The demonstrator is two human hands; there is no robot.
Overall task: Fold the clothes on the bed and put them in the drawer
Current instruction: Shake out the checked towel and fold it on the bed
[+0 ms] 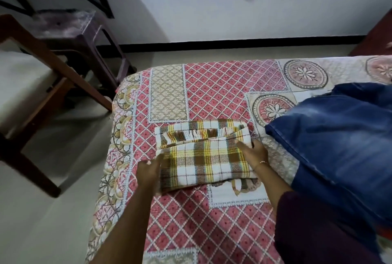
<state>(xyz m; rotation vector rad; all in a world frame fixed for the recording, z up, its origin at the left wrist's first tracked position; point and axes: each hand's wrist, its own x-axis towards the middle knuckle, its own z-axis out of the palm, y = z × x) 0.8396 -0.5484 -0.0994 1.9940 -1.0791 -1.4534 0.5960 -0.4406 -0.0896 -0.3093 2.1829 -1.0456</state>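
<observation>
A brown, yellow and white checked towel (203,155) lies folded into a thick rectangle on the bed (212,85), its fringed edge showing on top. My left hand (149,171) grips the towel's left end. My right hand (253,151) grips its right end, a thin bangle on the wrist. Blue jeans (335,136) lie in a loose heap on the bed just right of the towel. No drawer is in view.
The bed's patterned red and cream cover (191,221) ends at its left edge beside pale floor (53,210). A wooden chair (42,68) and a dark plastic stool (80,30) stand at the upper left. A white wall (233,9) runs behind.
</observation>
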